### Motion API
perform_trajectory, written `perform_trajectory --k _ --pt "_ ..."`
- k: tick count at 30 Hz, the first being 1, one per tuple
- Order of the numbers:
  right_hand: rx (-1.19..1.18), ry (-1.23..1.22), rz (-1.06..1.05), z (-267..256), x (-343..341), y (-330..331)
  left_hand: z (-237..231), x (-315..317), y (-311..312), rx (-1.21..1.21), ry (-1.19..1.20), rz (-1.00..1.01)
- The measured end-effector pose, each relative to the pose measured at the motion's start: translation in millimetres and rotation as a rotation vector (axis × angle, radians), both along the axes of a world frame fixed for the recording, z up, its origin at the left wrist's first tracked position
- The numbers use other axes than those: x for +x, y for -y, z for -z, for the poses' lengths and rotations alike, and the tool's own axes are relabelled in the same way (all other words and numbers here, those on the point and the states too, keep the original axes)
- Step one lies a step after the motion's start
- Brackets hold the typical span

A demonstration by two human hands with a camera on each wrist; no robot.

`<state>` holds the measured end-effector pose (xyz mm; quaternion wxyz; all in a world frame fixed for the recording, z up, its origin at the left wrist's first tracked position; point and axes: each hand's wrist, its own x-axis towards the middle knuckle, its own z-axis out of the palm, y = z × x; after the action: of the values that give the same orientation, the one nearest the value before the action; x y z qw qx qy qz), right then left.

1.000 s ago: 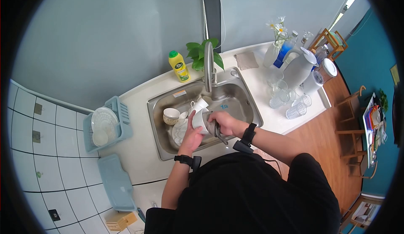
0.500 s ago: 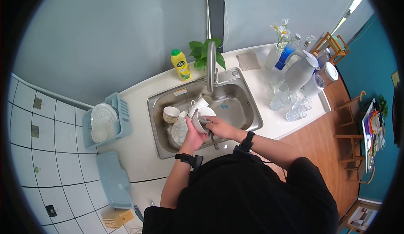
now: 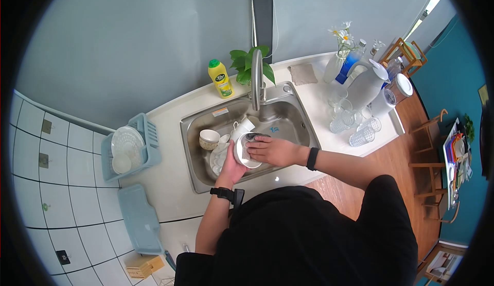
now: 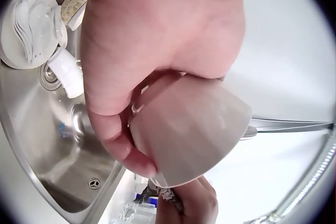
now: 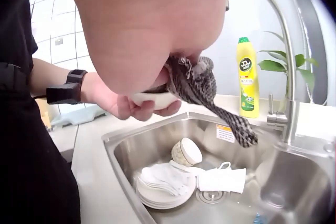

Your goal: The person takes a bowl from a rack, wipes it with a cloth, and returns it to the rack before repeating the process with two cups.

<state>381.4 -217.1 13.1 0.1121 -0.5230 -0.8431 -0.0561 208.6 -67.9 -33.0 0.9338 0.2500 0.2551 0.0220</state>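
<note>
My left hand (image 3: 232, 169) grips a white bowl (image 4: 191, 129) from outside, thumb and fingers round its wall, above the front of the sink. Inside the bowl, my right hand (image 3: 280, 152) holds a dark checked cloth (image 5: 197, 85). A bunched end of it hangs past the hand in the right wrist view; the fingertips are hidden there. Below, in the steel sink (image 5: 123, 171), spoons (image 5: 163, 179) lie on stacked white plates (image 5: 165, 201). Beside them are patterned bowls (image 5: 186, 152) and white mugs (image 5: 223, 180) on their sides.
The faucet (image 3: 256, 80) arches over the sink's back edge, near a yellow cleaner bottle (image 3: 221, 80) and a plant (image 3: 241, 67). To the left stands a blue dish rack (image 3: 152, 144) with plates. Several glasses (image 3: 363, 137) and a grey jug (image 3: 366, 85) crowd the right counter.
My right hand has turned over and moved farther across the bowl, its back now facing up. The bowl has tipped so its opening faces more upward. My left hand keeps its hold.
</note>
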Motion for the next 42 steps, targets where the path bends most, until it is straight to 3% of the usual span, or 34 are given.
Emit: perform_trajectory --k 3,6,8,9,11,12,14,15,16,18,23,25,26,28,30,32,33,36,40,42 --pt "0.014 0.070 -0.014 -3 7 -1 8 1 -1 0.002 -0.029 0.006" --pt "-0.022 -0.034 0.065 16 3 -2 16 3 -3 -0.018 0.104 -0.024" --pt "-0.190 -0.436 0.194 26 -11 0 13 8 0 0.085 0.070 -0.086" --pt "-0.193 -0.434 0.191 22 -17 -1 7 11 3 0.084 0.071 -0.090" --pt "-0.505 -0.866 0.382 16 -27 -6 -5 15 12 0.243 -0.046 -0.210" --pt "-0.506 -0.869 0.382 11 -30 -11 2 14 12 0.243 -0.049 -0.210" --pt "-0.792 -1.690 0.775 5 -30 -20 21 12 12 0.661 0.044 -0.184" --pt "-0.699 -2.180 0.648 7 -30 -24 17 10 12 0.842 0.070 -0.178" --pt "-0.694 -2.183 0.647 9 -27 -23 16 9 12 0.844 0.071 -0.173" --pt "-0.688 -2.490 0.951 -1 -16 -24 13 6 12 1.061 0.155 -0.152" --pt "-0.560 -2.711 0.924 -5 -14 -22 14 2 9 1.106 0.187 -0.118" --pt "-0.334 -2.784 0.966 -5 -12 -17 16 1 5 1.130 0.116 -0.152" --pt "-0.339 -2.782 0.966 -5 -10 -16 18 -1 5 1.129 0.114 -0.156" --pt "-0.098 -2.752 0.954 -24 -6 -13 12 -3 8 0.405 0.143 -0.131" --pt "-0.038 -2.643 0.933 -16 -3 -10 23 -4 4 0.447 0.132 -0.061" --pt "-0.056 -2.073 0.604 -11 -10 -7 34 -2 2 0.139 0.031 -0.105" --pt "-0.050 -2.073 0.605 -9 -14 -6 28 -1 4 0.140 0.032 -0.100" --pt "-0.022 -0.791 0.318 0 -30 -1 13 4 11 0.110 -0.032 -0.087" --pt "0.060 -0.573 0.225 14 -39 -3 16 5 7 0.112 0.026 -0.011" --pt "-0.206 -0.794 0.237 12 -39 1 17 2 6 0.089 -0.011 -0.033"
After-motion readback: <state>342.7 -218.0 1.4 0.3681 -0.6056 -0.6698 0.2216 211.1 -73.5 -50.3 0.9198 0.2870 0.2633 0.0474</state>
